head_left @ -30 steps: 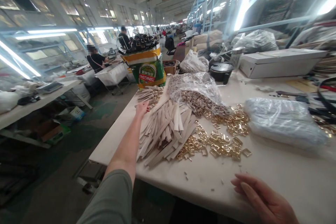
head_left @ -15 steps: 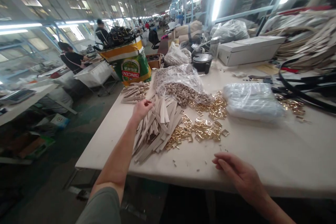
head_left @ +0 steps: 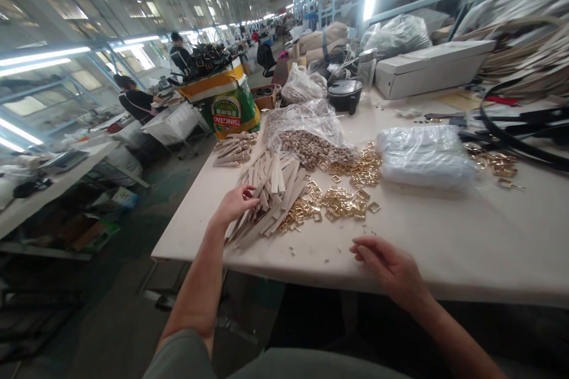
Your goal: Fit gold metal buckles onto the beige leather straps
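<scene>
My left hand (head_left: pixel 234 204) lies on the near end of a heap of beige leather strips (head_left: pixel 271 189), fingers curled onto the strips; whether it grips one I cannot make out. My right hand (head_left: pixel 391 266) rests on the white table (head_left: pixel 466 249) near its front edge, fingers loosely bent and empty. Between the hands lies a scatter of gold metal buckles (head_left: pixel 342 201). Behind them a clear plastic bag of small gold rings (head_left: pixel 311 142) spills onto the table.
A wrapped white bundle (head_left: pixel 424 157) lies right of the buckles. Farther back stand a white box (head_left: pixel 431 68), a black pot (head_left: pixel 344 95) and a green beer carton (head_left: pixel 229 109). Black straps (head_left: pixel 520 130) lie at far right. Two people work at benches across the aisle.
My left hand drew back from the far end of the strip heap to its near end. My right hand slid forward and left on the table. The view shifted.
</scene>
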Demonstrator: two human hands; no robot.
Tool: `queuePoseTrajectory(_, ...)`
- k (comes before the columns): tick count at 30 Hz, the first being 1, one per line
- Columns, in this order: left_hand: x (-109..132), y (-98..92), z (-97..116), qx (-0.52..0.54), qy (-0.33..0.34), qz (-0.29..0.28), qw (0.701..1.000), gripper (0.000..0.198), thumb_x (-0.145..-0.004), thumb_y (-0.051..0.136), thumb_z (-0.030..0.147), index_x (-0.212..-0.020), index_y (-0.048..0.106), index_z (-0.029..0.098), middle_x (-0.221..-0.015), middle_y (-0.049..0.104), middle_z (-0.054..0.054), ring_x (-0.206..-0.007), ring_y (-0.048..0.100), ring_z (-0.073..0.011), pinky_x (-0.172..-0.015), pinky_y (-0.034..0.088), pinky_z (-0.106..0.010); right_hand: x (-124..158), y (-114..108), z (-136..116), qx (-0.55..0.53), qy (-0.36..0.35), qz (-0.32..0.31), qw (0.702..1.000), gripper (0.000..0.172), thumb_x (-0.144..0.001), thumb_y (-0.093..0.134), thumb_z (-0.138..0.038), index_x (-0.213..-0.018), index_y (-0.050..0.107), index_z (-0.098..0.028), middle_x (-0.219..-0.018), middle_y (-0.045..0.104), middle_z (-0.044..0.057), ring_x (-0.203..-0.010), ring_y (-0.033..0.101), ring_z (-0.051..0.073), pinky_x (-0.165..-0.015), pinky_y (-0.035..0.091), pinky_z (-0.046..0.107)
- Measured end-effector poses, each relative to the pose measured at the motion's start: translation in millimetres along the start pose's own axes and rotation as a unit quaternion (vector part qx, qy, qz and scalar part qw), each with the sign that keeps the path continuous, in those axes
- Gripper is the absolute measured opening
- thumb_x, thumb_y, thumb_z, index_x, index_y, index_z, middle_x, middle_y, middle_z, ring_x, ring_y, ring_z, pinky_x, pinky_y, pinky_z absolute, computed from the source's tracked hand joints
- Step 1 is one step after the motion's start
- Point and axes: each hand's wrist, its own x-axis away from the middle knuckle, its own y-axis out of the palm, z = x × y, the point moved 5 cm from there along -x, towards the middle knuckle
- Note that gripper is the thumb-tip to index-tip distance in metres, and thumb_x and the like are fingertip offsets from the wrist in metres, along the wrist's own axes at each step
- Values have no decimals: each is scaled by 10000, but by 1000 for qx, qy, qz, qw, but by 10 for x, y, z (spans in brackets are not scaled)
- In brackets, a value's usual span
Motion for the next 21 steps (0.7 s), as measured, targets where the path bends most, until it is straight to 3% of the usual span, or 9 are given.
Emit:
queuePoseTrajectory(5,46,63,-57,-87,-20,6,996,493,-747,624,245,-1233,651,163,-1037,756,-92,-902,696,-231,-819,502,-304,-4,2,-17,-10,-16,5,1000,238,-920,590,-437,-968,688,-226,-819,778,63,-690,750,208,-681,623,326)
queuePoseTrajectory(9,38,110,-67,-175,-48,32,983,408,-776,575,231,-1166,679,168,-1114,744,-145,-985,691,-286,-843,496,-345,-5,12,-3,-14,-17,1,1000,259,-923,586,-450,-978,684,-217,-825,778,67,-688,751,211,-682,623,333)
queuePoseTrajectory(13,17,-9,-135,-173,-92,73,978,359,-794,563,228,-1123,693,170,-1043,755,-146,-952,695,-286,-820,498,-351,-8,20,12,-15,-18,-3,1000,265,-928,580,-451,-985,684,-215,-829,779,70,-692,752,212,-682,622,333)
queuePoseTrajectory(15,28,-223,-159,-111,-111,128,979,357,-789,582,241,-1120,695,167,-975,756,-121,-907,693,-263,-802,503,-341,-9,20,22,-22,-15,0,1000,267,-924,587,-455,-981,688,-215,-824,777,69,-688,750,212,-678,621,334)
queuePoseTrajectory(17,72,-482,-130,22,-115,201,973,380,-766,611,265,-1125,688,165,-891,741,-77,-826,685,-220,-748,512,-310,-16,22,33,-35,-6,3,999,275,-914,600,-467,-971,692,-214,-819,775,68,-687,747,210,-681,620,337)
queuePoseTrajectory(19,128,-664,-3,218,-84,248,940,433,-726,649,295,-1139,677,170,-821,713,-32,-726,660,-167,-662,507,-260,-36,26,38,-66,13,6,998,299,-901,613,-488,-960,691,-206,-818,770,70,-698,743,207,-693,621,342)
queuePoseTrajectory(21,171,-672,253,399,-28,233,887,475,-674,710,322,-1127,683,180,-789,693,-11,-658,631,-124,-600,490,-216,-74,30,21,-115,37,6,993,342,-884,625,-518,-968,678,-190,-836,765,77,-726,742,205,-711,622,349)
